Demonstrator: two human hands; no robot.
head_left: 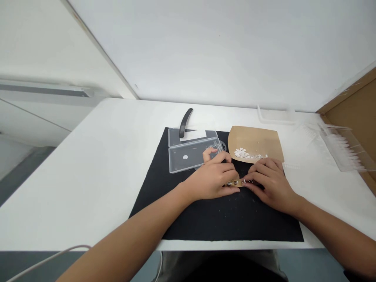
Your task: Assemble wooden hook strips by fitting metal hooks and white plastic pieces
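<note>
Over the black mat (223,225), my left hand (216,176) is closed on a small tan strip (240,183) with shiny and reddish bits on it. Its thumb and fingers pinch the strip's left part. My right hand (272,182) is closed at the strip's right end, where a dark reddish piece shows between thumb and fingers. Just beyond my left hand lies an open clear plastic case (179,159) with a white round piece (185,157) in it. Behind my right hand is a brown paper tray (258,139) holding several small white pieces (241,153).
A dark curved tool (185,123) rests on the case's far half beside a white paper slip (194,135). At the right stand clear plastic containers (342,150) near a cardboard panel (357,105). A white tray (276,116) is at the wall.
</note>
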